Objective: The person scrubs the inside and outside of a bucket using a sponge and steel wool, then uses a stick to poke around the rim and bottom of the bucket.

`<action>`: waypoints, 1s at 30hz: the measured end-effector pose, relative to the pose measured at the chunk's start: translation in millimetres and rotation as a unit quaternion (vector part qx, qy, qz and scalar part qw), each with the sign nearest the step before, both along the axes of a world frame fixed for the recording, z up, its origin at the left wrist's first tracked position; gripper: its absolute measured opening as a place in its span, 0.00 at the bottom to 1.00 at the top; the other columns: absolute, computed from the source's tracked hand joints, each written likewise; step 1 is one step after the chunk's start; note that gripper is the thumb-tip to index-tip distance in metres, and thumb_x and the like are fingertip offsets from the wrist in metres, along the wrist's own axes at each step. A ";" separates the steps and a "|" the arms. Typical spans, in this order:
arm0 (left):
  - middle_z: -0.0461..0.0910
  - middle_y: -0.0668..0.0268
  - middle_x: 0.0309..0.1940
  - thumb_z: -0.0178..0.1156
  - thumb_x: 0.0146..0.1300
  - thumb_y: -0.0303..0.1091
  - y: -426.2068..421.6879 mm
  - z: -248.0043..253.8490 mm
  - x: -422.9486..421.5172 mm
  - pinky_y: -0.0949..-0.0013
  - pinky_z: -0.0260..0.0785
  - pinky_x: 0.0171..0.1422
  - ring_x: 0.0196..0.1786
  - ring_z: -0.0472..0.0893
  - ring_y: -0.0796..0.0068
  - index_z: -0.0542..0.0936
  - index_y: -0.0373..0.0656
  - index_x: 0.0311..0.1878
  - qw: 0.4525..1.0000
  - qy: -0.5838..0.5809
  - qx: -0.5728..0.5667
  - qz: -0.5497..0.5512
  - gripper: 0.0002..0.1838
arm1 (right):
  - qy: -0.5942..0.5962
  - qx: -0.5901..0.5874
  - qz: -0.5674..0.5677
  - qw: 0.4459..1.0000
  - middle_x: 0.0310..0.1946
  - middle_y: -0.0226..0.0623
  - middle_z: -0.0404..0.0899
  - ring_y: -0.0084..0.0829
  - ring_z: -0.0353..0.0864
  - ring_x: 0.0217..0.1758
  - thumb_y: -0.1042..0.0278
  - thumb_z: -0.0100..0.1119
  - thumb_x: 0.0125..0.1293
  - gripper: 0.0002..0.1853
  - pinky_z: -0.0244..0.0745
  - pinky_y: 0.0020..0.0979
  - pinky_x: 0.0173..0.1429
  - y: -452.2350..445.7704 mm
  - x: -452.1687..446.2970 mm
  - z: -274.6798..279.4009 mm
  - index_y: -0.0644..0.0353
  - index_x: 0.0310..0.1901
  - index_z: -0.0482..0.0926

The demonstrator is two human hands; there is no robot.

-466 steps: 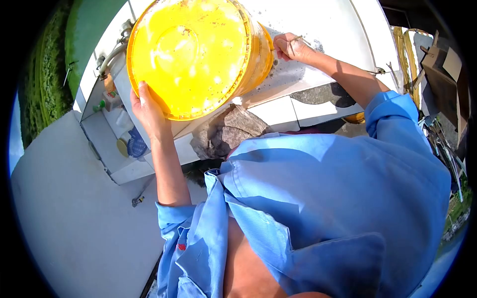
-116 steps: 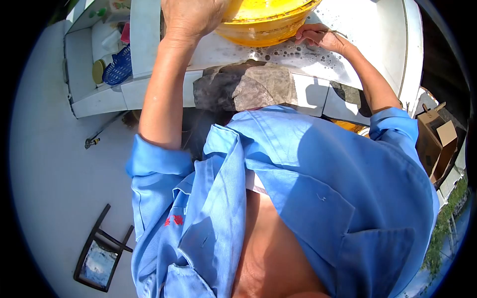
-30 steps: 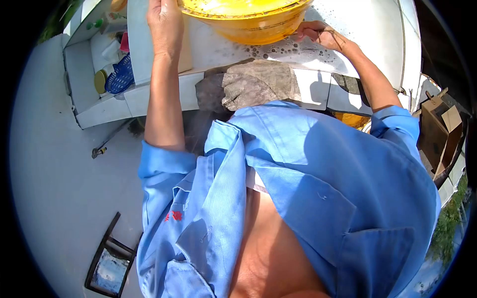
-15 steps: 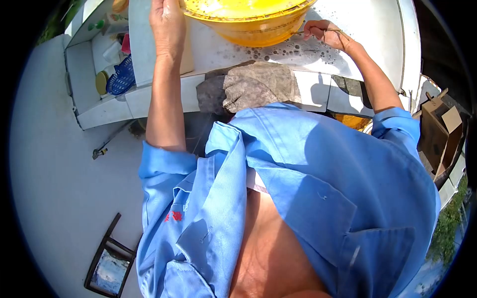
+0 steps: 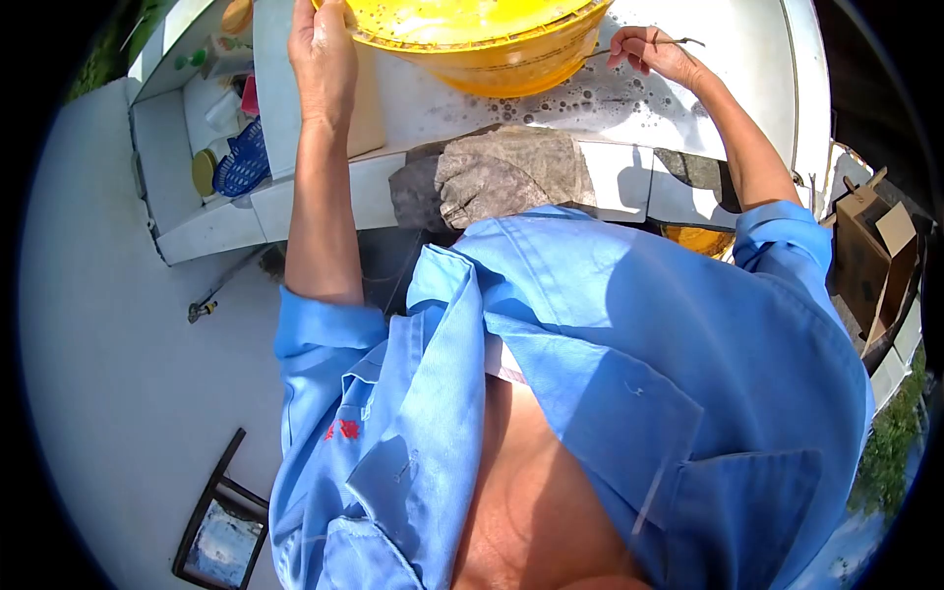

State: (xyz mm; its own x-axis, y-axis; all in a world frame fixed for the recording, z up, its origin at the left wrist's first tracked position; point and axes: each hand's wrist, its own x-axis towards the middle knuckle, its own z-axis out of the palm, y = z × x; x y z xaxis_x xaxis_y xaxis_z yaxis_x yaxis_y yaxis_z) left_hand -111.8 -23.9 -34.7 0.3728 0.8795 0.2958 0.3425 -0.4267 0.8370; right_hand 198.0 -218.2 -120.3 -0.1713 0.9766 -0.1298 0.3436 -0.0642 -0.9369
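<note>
A large yellow bucket (image 5: 511, 64) with a lid-like flat face lies tilted at the top of the view, its upper part cut off by the frame. My left hand (image 5: 323, 61) grips the bucket's left rim. To the right of the bucket, my right hand (image 5: 651, 53) is closed round a thin dark stick or wire (image 5: 690, 41), whose near end reaches the bucket's side. Wet spots and suds dot the white counter (image 5: 737, 88) beneath. A crumpled grey-brown cloth (image 5: 516, 167) hangs over the counter's front edge.
On the left, a tiled basin (image 5: 167, 128) holds a blue plastic basket (image 5: 244, 159), a round-lidded jar (image 5: 205, 172) and a pink item (image 5: 250, 94). A dark-framed chair (image 5: 221, 536) stands at lower left. An open cardboard box (image 5: 865, 251) is at the right.
The bucket has shifted slightly left along with my left hand. My right hand has drawn a little away from it, and more of the stick now shows.
</note>
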 end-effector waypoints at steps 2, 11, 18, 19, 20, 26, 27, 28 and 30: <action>0.72 0.55 0.51 0.55 0.59 0.39 0.4 -0.5 -0.2 0.57 0.56 0.65 0.56 0.70 0.59 0.68 0.41 0.56 1.000 0.000 -0.001 -0.001 0.23 | -0.001 -0.023 -0.080 0.997 0.31 0.32 0.83 0.16 0.64 0.20 0.63 0.41 0.63 0.12 0.63 0.19 0.24 -0.2 6.7 -8.1 0.55 0.36 0.76; 0.73 0.54 0.51 0.55 0.59 0.39 1.1 -0.3 0.7 0.55 0.55 0.65 0.57 0.70 0.57 0.69 0.40 0.55 1.000 0.000 0.001 -0.006 0.22 | 0.001 -0.041 -0.012 0.999 0.30 0.34 0.83 0.17 0.65 0.22 0.66 0.42 0.63 0.11 0.65 0.20 0.28 12.2 -1.2 7.8 0.56 0.32 0.77; 0.73 0.53 0.51 0.55 0.58 0.39 2.8 0.9 -1.1 0.55 0.55 0.66 0.57 0.69 0.56 0.70 0.40 0.54 1.000 0.003 0.000 -0.008 0.22 | -0.061 -0.086 -0.005 0.994 0.28 0.32 0.82 0.17 0.66 0.22 0.65 0.41 0.64 0.12 0.64 0.20 0.28 15.4 -19.0 27.9 0.57 0.34 0.77; 0.73 0.53 0.51 0.55 0.58 0.39 3.3 0.8 -0.9 0.55 0.55 0.66 0.57 0.69 0.56 0.70 0.40 0.54 1.000 0.002 0.000 -0.007 0.22 | -0.074 -0.085 -0.002 0.994 0.30 0.31 0.81 0.17 0.72 0.28 0.64 0.41 0.64 0.12 0.65 0.22 0.31 10.1 -32.9 39.2 0.58 0.34 0.76; 0.73 0.53 0.51 0.55 0.58 0.39 3.2 0.9 -1.0 0.54 0.55 0.66 0.57 0.69 0.56 0.70 0.40 0.54 1.000 0.002 0.000 -0.007 0.22 | -0.058 -0.093 0.003 0.994 0.31 0.31 0.81 0.18 0.75 0.32 0.63 0.41 0.64 0.13 0.66 0.23 0.32 9.8 -26.4 22.8 0.58 0.34 0.76; 0.73 0.52 0.51 0.55 0.58 0.39 5.5 1.1 -1.6 0.54 0.55 0.66 0.57 0.69 0.55 0.71 0.40 0.53 1.000 0.003 0.003 -0.012 0.21 | -0.096 -0.028 0.016 0.995 0.32 0.33 0.81 0.22 0.78 0.40 0.64 0.41 0.64 0.12 0.69 0.25 0.37 13.0 -5.3 19.8 0.59 0.35 0.75; 0.73 0.52 0.51 0.55 0.58 0.39 6.5 1.0 -1.4 0.54 0.55 0.66 0.57 0.69 0.54 0.72 0.40 0.53 1.000 0.002 0.004 -0.013 0.21 | -0.095 -0.011 0.028 0.995 0.32 0.33 0.81 0.23 0.79 0.40 0.64 0.41 0.64 0.12 0.70 0.26 0.39 16.4 -5.2 25.8 0.59 0.36 0.75; 0.73 0.52 0.51 0.55 0.58 0.39 7.1 2.3 -1.8 0.53 0.54 0.66 0.57 0.69 0.54 0.72 0.40 0.53 1.000 0.003 0.005 -0.015 0.21 | -0.078 -0.019 0.049 0.996 0.32 0.34 0.80 0.26 0.79 0.41 0.66 0.40 0.64 0.12 0.71 0.27 0.43 13.9 -4.4 36.1 0.59 0.38 0.75; 0.73 0.52 0.51 0.55 0.58 0.39 10.2 3.2 -3.0 0.53 0.54 0.66 0.57 0.69 0.54 0.72 0.39 0.53 1.000 0.003 0.005 -0.020 0.21 | -0.088 -0.056 0.011 0.994 0.32 0.35 0.80 0.27 0.79 0.41 0.66 0.40 0.64 0.12 0.71 0.28 0.45 10.5 -17.7 4.1 0.60 0.38 0.75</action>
